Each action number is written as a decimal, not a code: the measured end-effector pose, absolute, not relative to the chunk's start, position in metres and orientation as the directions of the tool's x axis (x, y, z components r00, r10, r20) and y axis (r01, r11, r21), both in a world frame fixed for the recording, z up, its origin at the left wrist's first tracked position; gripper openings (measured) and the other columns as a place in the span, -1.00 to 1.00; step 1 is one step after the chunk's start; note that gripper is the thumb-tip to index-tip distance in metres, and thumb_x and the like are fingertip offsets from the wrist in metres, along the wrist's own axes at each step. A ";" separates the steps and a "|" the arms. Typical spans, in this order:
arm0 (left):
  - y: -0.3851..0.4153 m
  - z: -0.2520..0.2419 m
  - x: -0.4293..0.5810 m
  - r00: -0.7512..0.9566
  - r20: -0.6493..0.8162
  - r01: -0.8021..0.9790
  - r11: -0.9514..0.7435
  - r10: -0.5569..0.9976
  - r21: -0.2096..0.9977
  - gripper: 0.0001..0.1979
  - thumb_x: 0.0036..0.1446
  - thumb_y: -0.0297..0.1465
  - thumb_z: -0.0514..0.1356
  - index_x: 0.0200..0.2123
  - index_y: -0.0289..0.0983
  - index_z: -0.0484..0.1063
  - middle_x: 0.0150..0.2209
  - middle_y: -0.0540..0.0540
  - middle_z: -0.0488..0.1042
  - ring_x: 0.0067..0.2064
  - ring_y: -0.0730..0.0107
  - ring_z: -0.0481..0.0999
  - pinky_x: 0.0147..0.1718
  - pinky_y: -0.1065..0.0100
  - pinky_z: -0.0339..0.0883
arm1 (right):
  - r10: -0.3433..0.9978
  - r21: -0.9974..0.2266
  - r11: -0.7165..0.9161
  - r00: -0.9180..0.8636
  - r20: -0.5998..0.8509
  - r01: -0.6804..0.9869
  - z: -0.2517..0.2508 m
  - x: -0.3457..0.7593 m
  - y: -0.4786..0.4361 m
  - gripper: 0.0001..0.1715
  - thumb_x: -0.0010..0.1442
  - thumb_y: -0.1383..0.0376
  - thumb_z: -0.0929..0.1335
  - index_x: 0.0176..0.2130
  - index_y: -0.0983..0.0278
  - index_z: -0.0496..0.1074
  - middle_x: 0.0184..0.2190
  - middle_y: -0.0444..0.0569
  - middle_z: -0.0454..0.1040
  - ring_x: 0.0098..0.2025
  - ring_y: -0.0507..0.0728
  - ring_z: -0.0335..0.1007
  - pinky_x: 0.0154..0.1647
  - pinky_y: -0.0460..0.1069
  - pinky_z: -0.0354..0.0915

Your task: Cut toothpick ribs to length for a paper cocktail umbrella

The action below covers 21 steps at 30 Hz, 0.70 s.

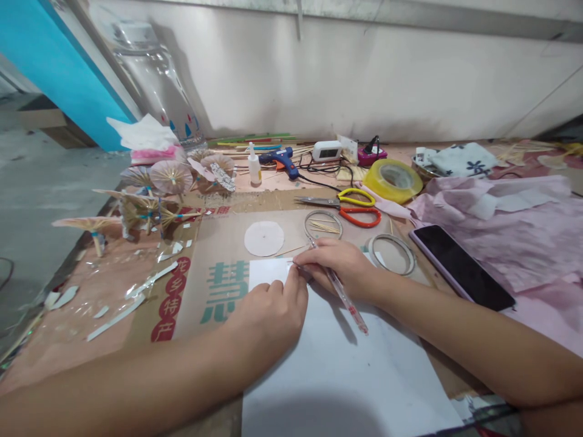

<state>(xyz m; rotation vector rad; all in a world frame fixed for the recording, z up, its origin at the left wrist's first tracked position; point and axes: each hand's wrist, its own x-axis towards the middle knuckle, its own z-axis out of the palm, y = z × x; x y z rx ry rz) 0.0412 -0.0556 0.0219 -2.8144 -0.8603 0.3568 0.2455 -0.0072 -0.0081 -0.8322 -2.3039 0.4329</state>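
The fingers [277, 290] of the left hand [268, 315] are bent and set close together, pressing on a sheet of white paper [337, 376] near its far edge; whether they pinch anything cannot be told. The right hand [346, 267] is curled around a clear pen [350, 308], which slants back towards 5 o'clock, and its fingertips meet those of the left. Take that meeting point as the centre of the dial, with 12 straight ahead: the paper spreads from there towards 6 and 5, on top of printed cardboard [189, 315].

Farthest left, between 8 and 9, lie pale scraps [152, 279]. Small paper umbrellas [171, 176] cluster about 10, with a tall clear bottle [157, 85] beyond them. A round white disc [264, 238] lies flat at 10, just beside the paper; a small glue bottle [254, 169] stands upright at 11. The blue glue gun [285, 161] rests near 12. Between 1 and 2, a ring [322, 212] lies around some thin sticks [324, 226], with scissors [339, 204] just beyond, their handles spread. Yellow tape [378, 182] sits at 2. Near 3 come a second ring [412, 262], then a phone [462, 266], screen up and dark, beside crumpled pink cloth [496, 224].
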 end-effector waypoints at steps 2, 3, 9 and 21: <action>-0.056 0.020 0.041 0.812 -0.139 0.525 -0.814 0.566 -0.249 -0.46 0.20 -0.65 0.05 0.26 -0.54 0.36 0.12 -0.51 0.53 -0.33 0.20 0.65 -0.48 0.28 0.54 | 0.658 -0.486 0.749 -0.594 0.464 0.450 -0.009 0.246 -0.007 -0.84 0.36 0.35 0.32 -0.17 0.25 0.53 -0.45 -0.07 0.55 -0.40 0.11 0.38 -0.37 -0.02 0.29; -0.056 0.019 0.040 0.816 -0.116 0.526 -0.811 0.566 -0.256 -0.47 0.20 -0.65 0.06 0.25 -0.53 0.38 0.12 -0.50 0.54 -0.34 0.21 0.65 -0.49 0.29 0.54 | 0.654 -0.484 0.752 -0.600 0.462 0.447 -0.009 0.246 -0.007 -0.84 0.36 0.34 0.32 -0.17 0.25 0.53 -0.45 -0.08 0.55 -0.41 0.10 0.38 -0.36 -0.01 0.30; -0.057 0.018 0.039 0.819 -0.033 0.543 -0.793 0.572 -0.275 -0.50 0.18 -0.65 0.08 0.19 -0.51 0.45 0.05 -0.42 0.59 -0.36 0.25 0.64 -0.51 0.32 0.54 | 0.656 -0.477 0.751 -0.597 0.462 0.457 -0.008 0.245 -0.006 -0.82 0.35 0.33 0.31 -0.18 0.26 0.53 -0.47 -0.07 0.53 -0.41 0.11 0.37 -0.37 -0.01 0.31; -0.057 0.019 0.039 0.827 0.034 0.549 -0.791 0.562 -0.271 -0.51 0.19 -0.66 0.03 0.15 -0.57 0.47 -0.01 -0.43 0.62 -0.40 0.26 0.62 -0.53 0.33 0.53 | 0.679 -0.483 0.730 -0.590 0.437 0.483 -0.011 0.246 -0.007 -0.84 0.36 0.32 0.35 -0.18 0.25 0.56 -0.44 -0.05 0.52 -0.38 0.11 0.39 -0.40 -0.02 0.27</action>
